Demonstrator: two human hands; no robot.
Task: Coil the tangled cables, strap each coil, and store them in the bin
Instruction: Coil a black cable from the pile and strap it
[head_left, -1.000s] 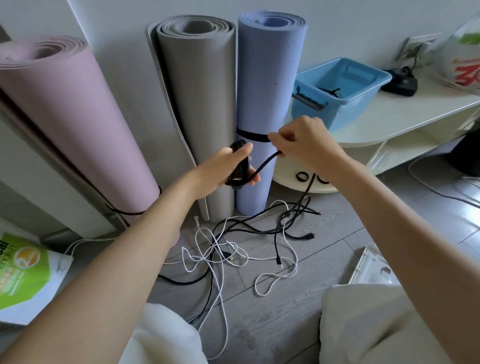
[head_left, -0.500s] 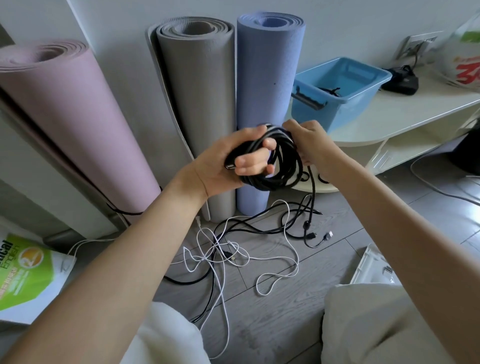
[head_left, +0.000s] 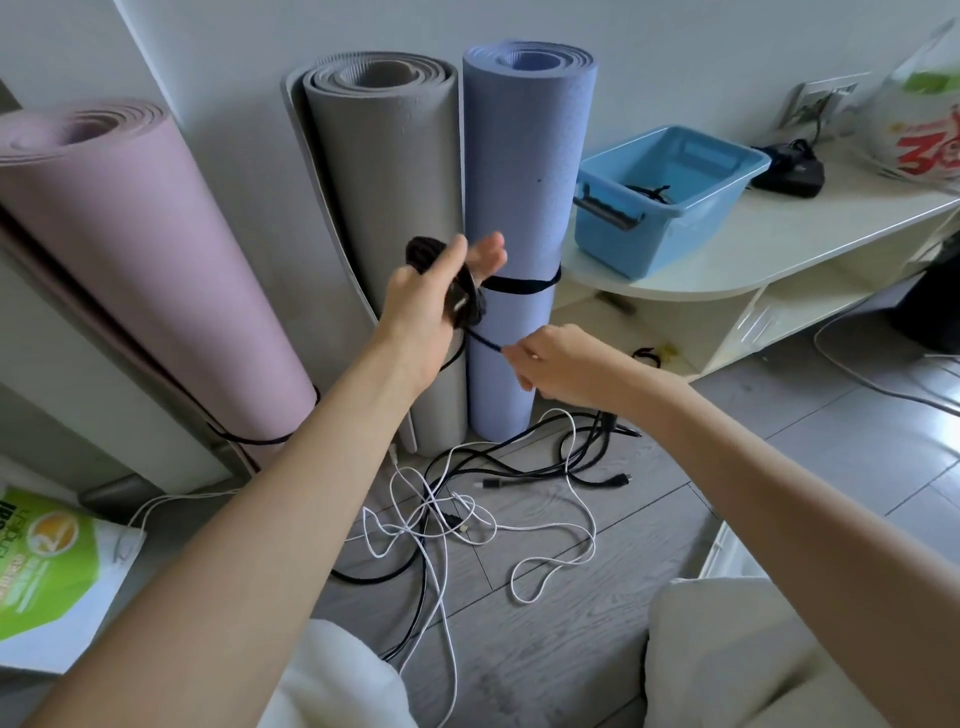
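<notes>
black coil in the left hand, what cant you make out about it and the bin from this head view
- Black coil: head view; left hand covers most of it and motion blurs it, so loop count is unclear.
- Cable end: head view; hidden inside the right hand.
- Blue bin: head view; its near wall hides part of the floor, and the dark contents are too small to identify.

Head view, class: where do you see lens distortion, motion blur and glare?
Head view: wide-angle lens bows the pink mat and the shelf edge; the left hand fingertips and black coil look motion-smeared; daylight glares off the floor tiles at right.
</notes>
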